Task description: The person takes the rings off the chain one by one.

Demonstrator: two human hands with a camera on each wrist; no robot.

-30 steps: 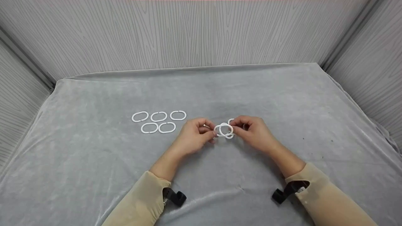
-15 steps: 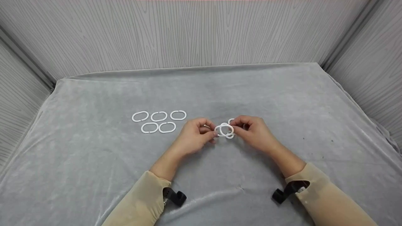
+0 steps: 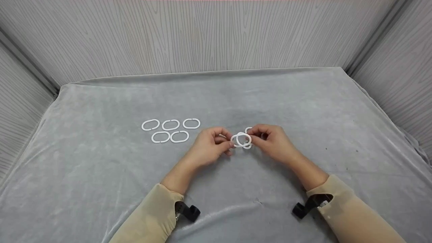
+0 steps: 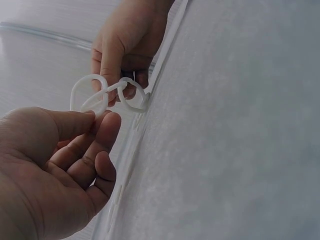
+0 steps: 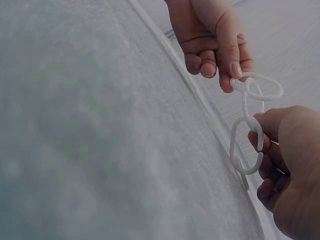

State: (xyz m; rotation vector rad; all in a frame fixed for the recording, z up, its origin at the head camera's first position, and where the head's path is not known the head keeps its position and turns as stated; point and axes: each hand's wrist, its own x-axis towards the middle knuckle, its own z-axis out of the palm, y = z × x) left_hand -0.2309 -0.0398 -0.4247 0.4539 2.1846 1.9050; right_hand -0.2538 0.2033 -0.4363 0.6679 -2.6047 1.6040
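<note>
My left hand [image 3: 211,143] pinches a white open oval plastic link [image 5: 280,93] between thumb and forefinger. A second link [image 5: 245,102], which crosses it, is pinched by my right hand [image 3: 271,140]. In the right wrist view, a third link [image 5: 233,145] with a gap in its side hangs from the second one, and part of another white link [image 5: 243,181] shows below it. The hands face each other near the middle of the table, the links between them. In the head view, my right fingers hide part of the chain.
Several loose white oval links [image 3: 191,128] lie in two rows on the grey cloth [image 3: 101,162], left of my left hand. Pale wood-grain panels [image 3: 209,37] stand behind the table and at both sides.
</note>
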